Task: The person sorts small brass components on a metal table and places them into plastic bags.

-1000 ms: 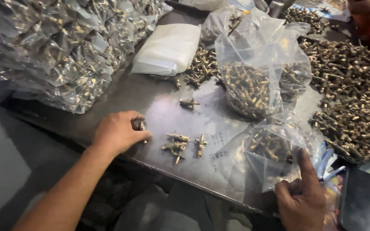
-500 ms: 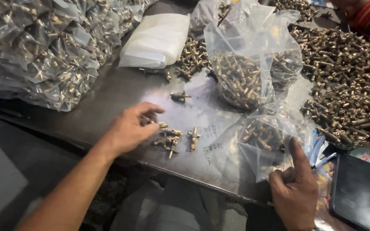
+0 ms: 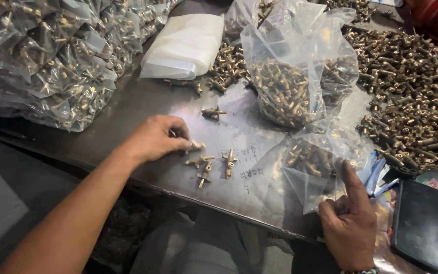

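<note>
Pinching a small brass fitting between its fingertips, the left hand rests near the bench's front edge, just beside three loose fittings. The right hand pins a small clear bag of fittings at the front edge with its forefinger; that bag could slide off if the finger lifts. Behind stands a fuller clear bag, then a flat white stack of empty bags; filled bags crowd the left end.
</note>
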